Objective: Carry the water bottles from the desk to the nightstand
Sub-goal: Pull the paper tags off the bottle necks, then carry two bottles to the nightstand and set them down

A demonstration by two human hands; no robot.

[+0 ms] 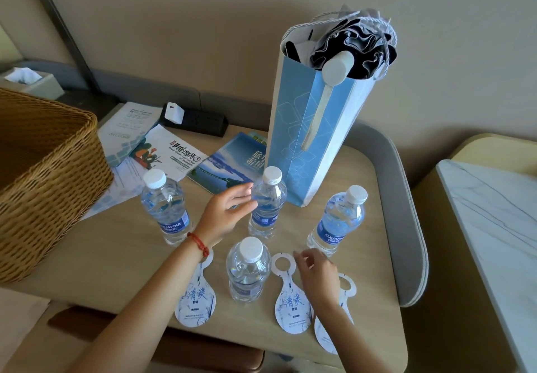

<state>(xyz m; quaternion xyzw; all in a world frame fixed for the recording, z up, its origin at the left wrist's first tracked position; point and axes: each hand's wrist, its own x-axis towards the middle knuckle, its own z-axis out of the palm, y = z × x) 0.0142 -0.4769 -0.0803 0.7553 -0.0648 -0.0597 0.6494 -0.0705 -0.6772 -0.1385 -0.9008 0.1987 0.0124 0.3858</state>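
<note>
While four water bottles stand on the desk [290, 329], my left hand [225, 213] reaches with spread, relaxed fingers for the far bottle [266, 204], fingertips just at its side.

My right hand [315, 275], loosely curled and holding nothing, hovers over the paper neck tags [290, 306] at 5 o'clock. Other bottles: left bottle [165, 207] at 10 o'clock, near bottle [247, 271] at centre, right bottle [338, 221] at 3 o'clock. A blue gift bag [308, 128] stands at 1 o'clock, a wicker basket [43, 181] at 9.
</note>
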